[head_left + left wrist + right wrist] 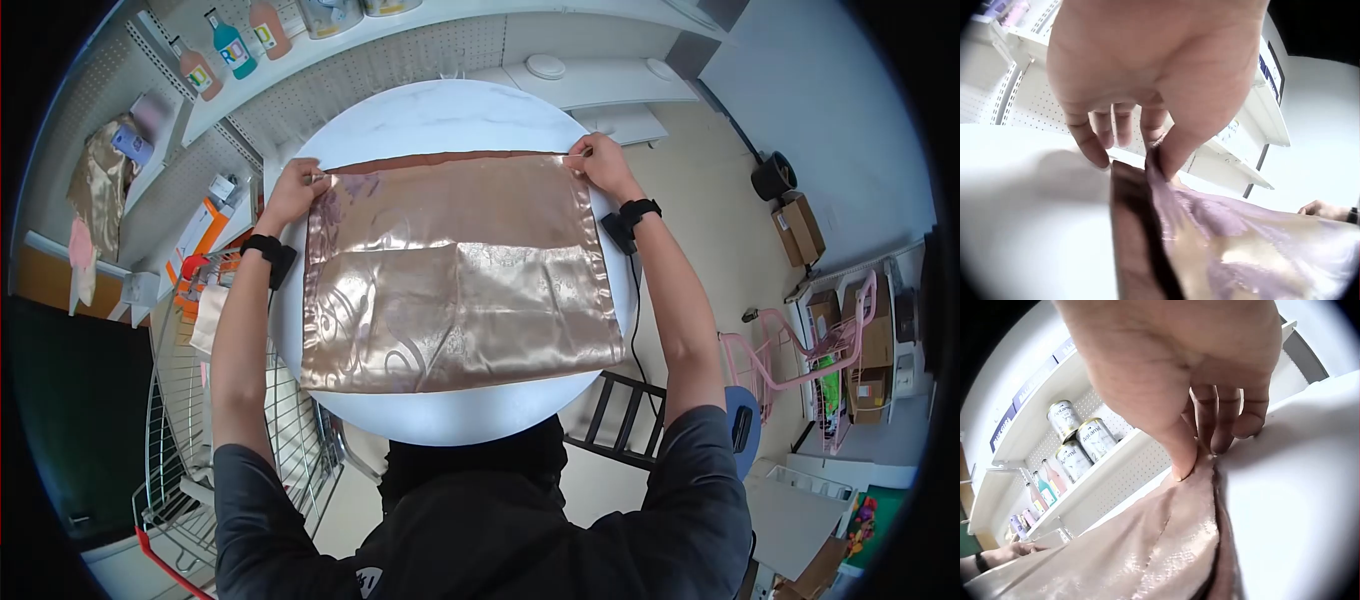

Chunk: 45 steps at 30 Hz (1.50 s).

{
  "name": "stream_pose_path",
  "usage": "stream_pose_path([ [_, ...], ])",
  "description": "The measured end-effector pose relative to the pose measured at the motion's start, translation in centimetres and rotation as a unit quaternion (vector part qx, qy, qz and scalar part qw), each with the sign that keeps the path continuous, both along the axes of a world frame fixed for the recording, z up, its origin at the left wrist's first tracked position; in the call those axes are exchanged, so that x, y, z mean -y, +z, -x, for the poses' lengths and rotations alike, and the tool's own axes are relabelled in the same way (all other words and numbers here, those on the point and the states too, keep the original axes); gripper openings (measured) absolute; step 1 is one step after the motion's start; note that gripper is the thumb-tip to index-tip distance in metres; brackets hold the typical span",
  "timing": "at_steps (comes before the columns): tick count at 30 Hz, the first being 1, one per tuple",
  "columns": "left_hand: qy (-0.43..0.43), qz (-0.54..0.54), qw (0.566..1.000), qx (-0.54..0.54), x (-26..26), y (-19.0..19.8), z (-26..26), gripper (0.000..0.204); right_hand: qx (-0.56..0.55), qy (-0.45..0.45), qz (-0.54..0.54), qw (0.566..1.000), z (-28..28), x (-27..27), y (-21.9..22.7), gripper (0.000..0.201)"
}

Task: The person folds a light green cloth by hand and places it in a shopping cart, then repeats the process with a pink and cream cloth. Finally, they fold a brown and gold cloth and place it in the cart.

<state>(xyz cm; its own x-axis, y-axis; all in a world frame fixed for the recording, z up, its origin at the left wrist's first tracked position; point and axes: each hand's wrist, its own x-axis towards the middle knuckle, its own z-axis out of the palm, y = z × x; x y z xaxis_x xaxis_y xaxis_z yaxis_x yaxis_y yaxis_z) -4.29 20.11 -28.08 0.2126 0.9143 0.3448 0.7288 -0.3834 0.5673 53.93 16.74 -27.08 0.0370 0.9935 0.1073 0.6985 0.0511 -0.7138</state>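
Observation:
A shiny champagne-coloured satin pillowcase [460,290] with a swirling pattern and crease lines lies spread across the round white table [440,425]. At its far left corner my left hand [292,192] pinches the fabric between thumb and fingers. My right hand [603,166] pinches the far right corner the same way. Along the far edge, a reddish-brown layer shows behind the front one. In the left wrist view, the pillowcase [1210,244] has purple sheen, and its two layers stand apart beside the thumb. The right wrist view shows a stitched seam near the pinched corner.
Shelves with bottles [232,45] and tins [1094,439] stand behind the table. A metal shopping cart [180,430] is at the left. On the right are a black step rack [615,420], a cable and a pink cart frame [790,370].

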Motion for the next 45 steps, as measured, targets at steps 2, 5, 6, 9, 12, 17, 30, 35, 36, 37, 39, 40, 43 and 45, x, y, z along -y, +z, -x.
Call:
stream_pose_path([
  [2, -0.027, 0.119, 0.992, -0.024, -1.5, 1.0, 0.8, 0.022, -0.001, 0.008, 0.001, 1.0, -0.2, -0.2, 0.1, 0.018],
  [5, -0.067, 0.133, 0.989, 0.003, -2.4, 0.7, 1.2, 0.021, 0.004, 0.028, 0.0, 1.0, -0.5, -0.5, 0.2, 0.018],
  [6, -0.057, 0.188, 0.98, 0.003, -2.5, 1.5, 0.8, 0.02, -0.005, 0.035, 0.023, 0.999, -0.8, -0.5, 0.8, 0.018],
  [9, -0.03, 0.282, 0.959, 0.009, -2.5, 3.3, 0.2, 0.018, -0.045, 0.064, 0.056, 0.995, -0.6, -1.0, 0.4, 0.018],
  [12, -0.041, 0.274, 0.96, 0.037, -2.5, 3.6, 0.1, 0.016, -0.096, 0.078, 0.099, 0.987, -0.5, -1.6, 0.4, 0.016],
  [17, -0.036, 0.368, 0.905, 0.21, -1.3, 4.0, 0.2, 0.015, -0.099, 0.114, 0.09, 0.984, -1.1, -1.0, 0.9, 0.011],
  [30, 0.062, 0.175, 0.944, 0.272, 1.3, 6.3, 0.8, 0.027, 0.009, 0.012, -0.103, 0.995, -2.0, 2.0, 4.5, 0.019],
  [35, 0.053, 0.057, 0.954, 0.29, 5.1, 14.8, 0.9, 0.032, 0.028, -0.023, -0.233, 0.972, -0.7, 8.4, 14.5, 0.022],
  [36, 0.038, 0.033, 0.948, 0.315, 5.7, 16.5, 1.0, 0.031, 0.021, -0.029, -0.265, 0.964, -0.8, 9.2, 16.0, 0.022],
  [37, 0.022, 0.009, 0.941, 0.338, 6.3, 18.1, 1.0, 0.03, 0.021, -0.029, -0.291, 0.956, -1.1, 9.9, 17.4, 0.02],
  [39, -0.004, -0.031, 0.928, 0.371, 7.3, 21.4, 1.5, 0.027, 0.005, -0.027, -0.352, 0.936, -0.7, 11.8, 20.7, 0.018],
  [40, -0.015, -0.046, 0.921, 0.387, 7.7, 23.0, 1.7, 0.026, -0.003, -0.026, -0.381, 0.924, -0.6, 12.8, 22.2, 0.017],
  [43, -0.043, -0.114, 0.895, 0.429, 10.4, 27.6, 1.4, 0.027, -0.012, -0.037, -0.421, 0.906, -0.2, 15.7, 25.8, 0.017],
  [45, -0.057, -0.16, 0.88, 0.444, 12.5, 29.5, 1.2, 0.026, 0.018, -0.047, -0.447, 0.893, -0.1, 17.6, 27.7, 0.017],
])
